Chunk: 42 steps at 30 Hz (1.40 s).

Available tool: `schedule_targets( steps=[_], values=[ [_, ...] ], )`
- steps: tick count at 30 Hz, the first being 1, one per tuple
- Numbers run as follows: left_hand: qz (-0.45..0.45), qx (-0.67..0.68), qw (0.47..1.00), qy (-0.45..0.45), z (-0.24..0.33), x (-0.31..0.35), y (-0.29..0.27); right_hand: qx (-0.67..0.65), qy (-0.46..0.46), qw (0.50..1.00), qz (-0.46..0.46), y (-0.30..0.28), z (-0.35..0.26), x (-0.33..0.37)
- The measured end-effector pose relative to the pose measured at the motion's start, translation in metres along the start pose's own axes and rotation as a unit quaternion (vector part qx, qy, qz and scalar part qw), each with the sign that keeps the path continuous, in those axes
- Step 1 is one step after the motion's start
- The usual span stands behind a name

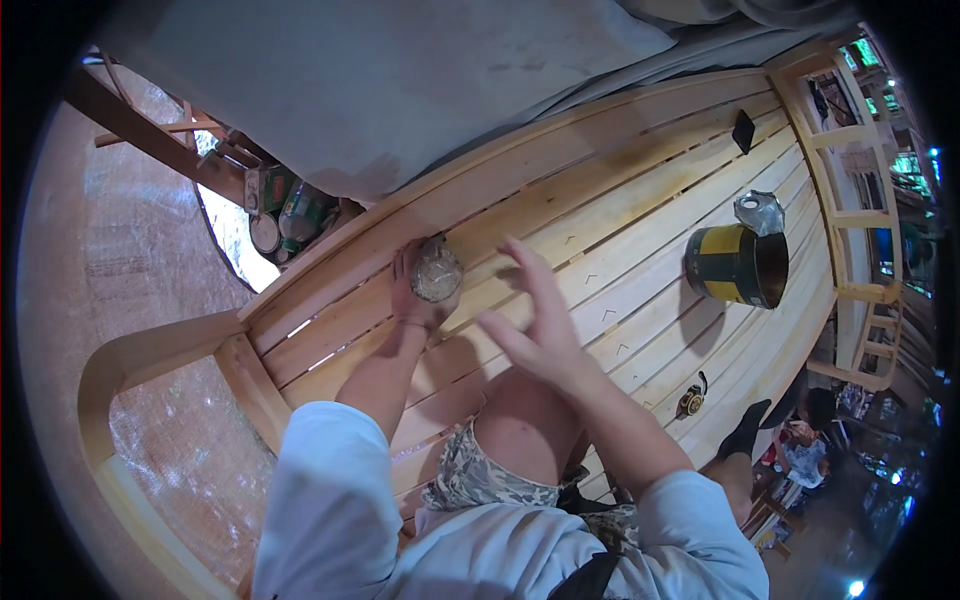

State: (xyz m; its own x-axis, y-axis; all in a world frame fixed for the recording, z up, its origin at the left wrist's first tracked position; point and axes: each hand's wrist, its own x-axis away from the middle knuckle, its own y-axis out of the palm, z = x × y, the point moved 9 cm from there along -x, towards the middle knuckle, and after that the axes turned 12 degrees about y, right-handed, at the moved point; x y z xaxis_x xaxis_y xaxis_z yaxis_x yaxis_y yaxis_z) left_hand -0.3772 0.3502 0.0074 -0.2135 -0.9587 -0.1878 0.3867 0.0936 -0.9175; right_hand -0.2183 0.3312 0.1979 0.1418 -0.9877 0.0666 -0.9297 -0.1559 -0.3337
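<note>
the clear round container (437,272), filled with something pale that i cannot identify, is well to the left of the bucket (720,264); the left hand (410,300) has its fingers curled around the container's left side, grasping it, probably because a rounded wall is easiest to steady from the flank; i cannot tell whether the container rests on the slats or is lifted just above them; the right hand (545,335) is between the container and the bucket, its fingers spread and released, blurred, with nothing visible in them, which leaves that hand free;

the bucket, dark with a yellow band, seems to stand upright on the slatted wooden platform (640,287), likely set there to be within reach without crowding the hands; a clear shiny object (762,213) is right against or just behind the bucket's far side; farther beyond the bucket a flat black rectangle (743,131) lies near the far edge, perhaps to be out of the way; on the bucket's near side is a small round black-and-gold object (691,401), too small to name; dark v-shaped marks (608,314) run in a row to the bucket's left, one to a slat, perhaps to make a line easy to follow; the camouflage shorts (490,470) and bent knee are nearer the person than the bucket, the person apparently sitting low so that both arms reach the slats; a grey cloth (400,90) spreads beyond the platform, far to the bucket's upper left
</note>
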Motion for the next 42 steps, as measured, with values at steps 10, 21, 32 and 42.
schedule_targets(
  steps=[10, 21, 32, 42],
  values=[
    [-0.131, -0.039, 0.989, -0.057, -0.013, 0.008, 0.03, -0.084, -0.057, 0.993, -0.054, 0.063, 0.03, -0.029],
    [0.078, 0.034, 0.996, 0.006, -0.013, 0.01, -0.016, -0.189, 0.013, 0.978, -0.09, 0.082, 0.042, -0.031],
    [0.067, 0.012, 0.998, -0.004, -0.031, 0.02, 0.025, -0.154, 0.036, 0.979, -0.125, 0.081, 0.055, -0.028],
    [0.129, -0.07, 0.972, -0.185, -0.062, 0.016, -0.003, -0.191, 0.043, 0.974, -0.112, 0.091, 0.053, -0.025]
  ],
)
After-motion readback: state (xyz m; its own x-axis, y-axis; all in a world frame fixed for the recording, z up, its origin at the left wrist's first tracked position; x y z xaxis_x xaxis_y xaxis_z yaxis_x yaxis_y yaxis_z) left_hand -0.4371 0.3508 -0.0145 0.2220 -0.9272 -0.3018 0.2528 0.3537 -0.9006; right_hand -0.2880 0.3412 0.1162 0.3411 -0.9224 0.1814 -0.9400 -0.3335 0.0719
